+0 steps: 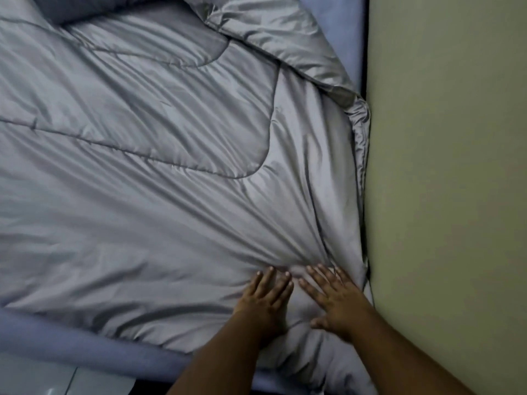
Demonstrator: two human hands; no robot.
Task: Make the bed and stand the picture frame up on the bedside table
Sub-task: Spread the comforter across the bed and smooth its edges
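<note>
A grey quilted duvet [148, 172] covers most of the bed, with wrinkles fanning out from its near right corner. My left hand [263, 302] lies flat on that corner, fingers spread. Right beside it, my right hand [333, 300] also presses flat on the duvet, close to the wall. Neither hand holds anything. At the top right the duvet's edge [285, 32] is folded back. A dark grey pillow [94, 8] shows at the top left. The picture frame and the bedside table are not in view.
A pale yellow-green wall [445, 181] runs along the bed's right side, with the duvet bunched against it. A blue sheet [79, 342] shows along the near edge and at the top right [339, 29]. Light floor tiles [57, 379] lie at the bottom left.
</note>
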